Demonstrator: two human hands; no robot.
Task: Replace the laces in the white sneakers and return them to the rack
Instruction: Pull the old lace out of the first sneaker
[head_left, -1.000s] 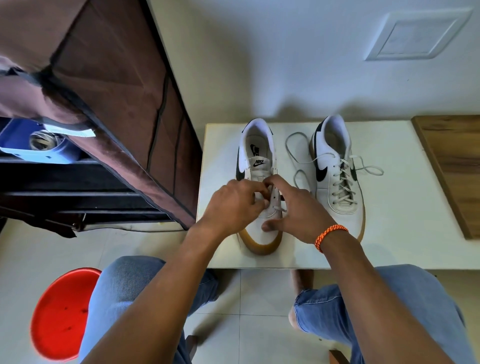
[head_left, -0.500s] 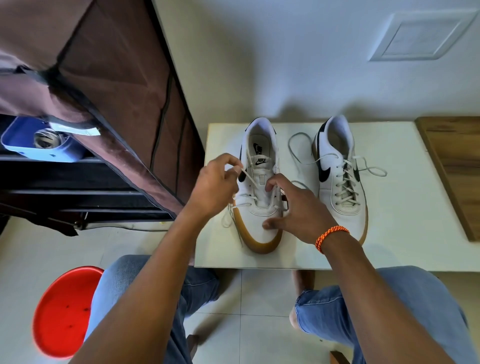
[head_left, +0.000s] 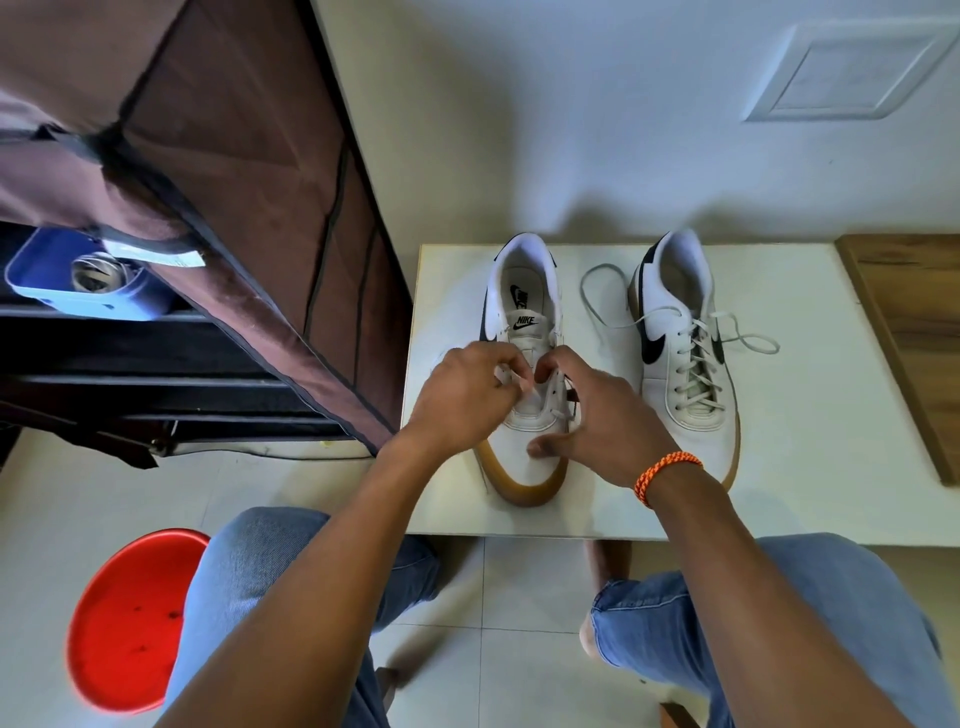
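White lace (head_left: 511, 382) is pinched in the left hand (head_left: 462, 397) over the near shoe (head_left: 524, 364) on the table (head_left: 810, 467). The right hand (head_left: 605, 415) curls onto that shoe beside it, thumb on the toe. Right of both hands stands the laced shoe (head_left: 680, 358).

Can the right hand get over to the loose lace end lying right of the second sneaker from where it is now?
Probably yes. The right hand rests on the near sneaker, beside the second sneaker. The loose lace end lies on bare table; only that low sneaker lies between.
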